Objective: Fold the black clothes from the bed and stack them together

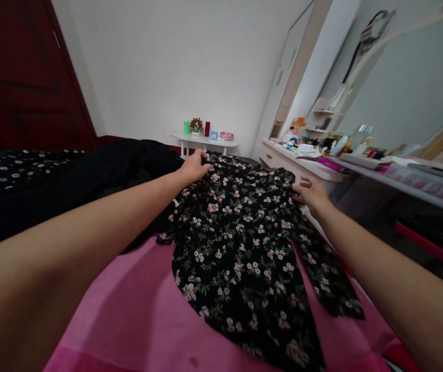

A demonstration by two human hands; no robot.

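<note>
A black long-sleeved blouse [240, 232] with small pink-and-white flowers and green leaves lies spread on a pink bed sheet [128, 310]. One sleeve stretches down along its right side; the other is bunched at the left. My left hand [195, 168] is closed on the fabric at the far left shoulder. At the opposite shoulder, my right hand [311, 195] grips the edge between thumb and fingers, its other fingers loosely curled.
Dark clothes [128, 160] are heaped on the left, beside a black dotted cloth [24, 170]. A small white table [206, 139] with ornaments stands by the wall. To the right are a cluttered white dresser [299, 160] and a mirror [411, 82]. A dark red door [20, 72] is at left.
</note>
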